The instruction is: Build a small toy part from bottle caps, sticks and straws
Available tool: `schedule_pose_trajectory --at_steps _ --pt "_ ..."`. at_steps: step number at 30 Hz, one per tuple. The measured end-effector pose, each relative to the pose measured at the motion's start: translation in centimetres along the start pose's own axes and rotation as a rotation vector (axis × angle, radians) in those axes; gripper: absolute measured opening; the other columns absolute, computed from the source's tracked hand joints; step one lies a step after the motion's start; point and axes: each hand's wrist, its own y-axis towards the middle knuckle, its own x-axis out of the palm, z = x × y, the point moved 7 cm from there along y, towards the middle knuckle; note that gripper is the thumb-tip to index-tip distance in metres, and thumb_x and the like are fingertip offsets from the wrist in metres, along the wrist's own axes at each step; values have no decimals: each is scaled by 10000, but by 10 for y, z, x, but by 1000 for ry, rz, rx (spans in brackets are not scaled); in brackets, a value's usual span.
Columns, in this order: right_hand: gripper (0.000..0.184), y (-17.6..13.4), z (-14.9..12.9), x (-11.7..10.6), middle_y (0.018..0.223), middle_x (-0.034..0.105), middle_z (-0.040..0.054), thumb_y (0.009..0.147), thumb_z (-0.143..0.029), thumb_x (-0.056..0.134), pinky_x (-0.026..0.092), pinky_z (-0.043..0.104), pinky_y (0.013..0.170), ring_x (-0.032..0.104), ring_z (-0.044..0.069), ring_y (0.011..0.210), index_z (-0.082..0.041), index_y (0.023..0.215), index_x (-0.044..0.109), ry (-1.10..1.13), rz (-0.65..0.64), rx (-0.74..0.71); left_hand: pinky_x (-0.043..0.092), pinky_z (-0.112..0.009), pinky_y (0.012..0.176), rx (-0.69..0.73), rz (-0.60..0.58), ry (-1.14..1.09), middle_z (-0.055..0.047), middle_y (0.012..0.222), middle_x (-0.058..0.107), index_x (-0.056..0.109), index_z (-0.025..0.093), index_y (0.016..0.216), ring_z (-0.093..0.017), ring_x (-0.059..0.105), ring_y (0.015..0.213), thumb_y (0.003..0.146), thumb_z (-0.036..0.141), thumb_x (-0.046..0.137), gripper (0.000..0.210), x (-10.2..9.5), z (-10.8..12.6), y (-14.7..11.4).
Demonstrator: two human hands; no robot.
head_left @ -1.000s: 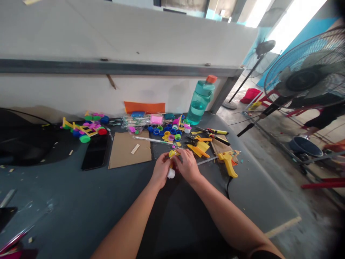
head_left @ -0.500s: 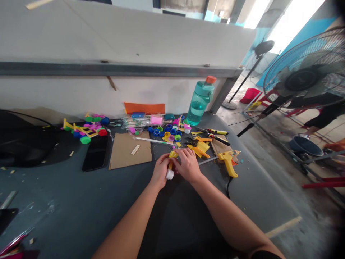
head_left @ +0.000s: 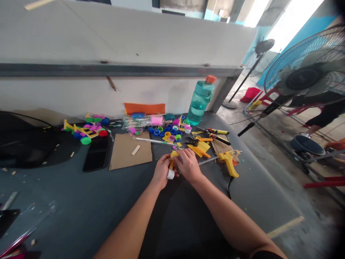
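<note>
Between my two hands is a small yellow stick piece [head_left: 171, 164] with a white bottle cap [head_left: 170, 174] at its near end and a yellow part at its far end. My left hand [head_left: 162, 170] is closed around the piece from the left. My right hand [head_left: 189, 163] has its fingers bent over the far end and pressed on it. The fingertips partly cover the piece. Beyond my hands lie several loose bottle caps [head_left: 167, 135], mostly blue. A yellow glue gun [head_left: 229, 163] rests to the right of my right hand.
A cardboard sheet [head_left: 130, 151] and a black phone [head_left: 96, 154] lie to the left, with assembled yellow-stick pieces with coloured caps [head_left: 87, 130] behind. Pliers [head_left: 215, 132], orange-handled tools [head_left: 202, 151] and a teal bottle [head_left: 198, 104] stand or lie right. A large fan [head_left: 303, 77] is beyond the table edge.
Both hands stay in nearly the same place around the piece. A little more of the yellow far end shows; the white cap has shifted very slightly.
</note>
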Motion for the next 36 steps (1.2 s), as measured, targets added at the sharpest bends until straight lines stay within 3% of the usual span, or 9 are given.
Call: schedule_pose_trajectory --at_steps 12,18,28,36 --pt "214 2 -1 -5 846 673 63 940 -246 428 383 365 756 553 215 825 -187 960 633 -34 -19 27 487 -263 379 8 -6 -5 48 499 509 517 161 970 -113 490 397 723 230 550 258 2 1 -1" --pt "276 0 16 -8 957 671 62 953 -252 359 426 366 831 583 203 909 -200 1106 582 252 68 155 514 -272 405 -20 35 -31 36 544 552 466 174 1049 -126 543 423 735 182 506 316 -3 2 -1" --pt "74 1 22 4 891 651 55 808 -259 603 447 382 815 574 219 874 -216 854 642 362 14 192 532 -292 411 -1 4 -16 34 586 558 459 185 1075 -129 566 444 757 199 545 330 0 2 -2" --pt "43 1 27 11 937 635 48 786 -237 633 431 382 851 563 208 909 -222 805 670 397 -9 194 549 -275 444 2 -64 -6 26 606 565 465 183 1207 -134 603 487 758 204 554 458 4 2 -4"
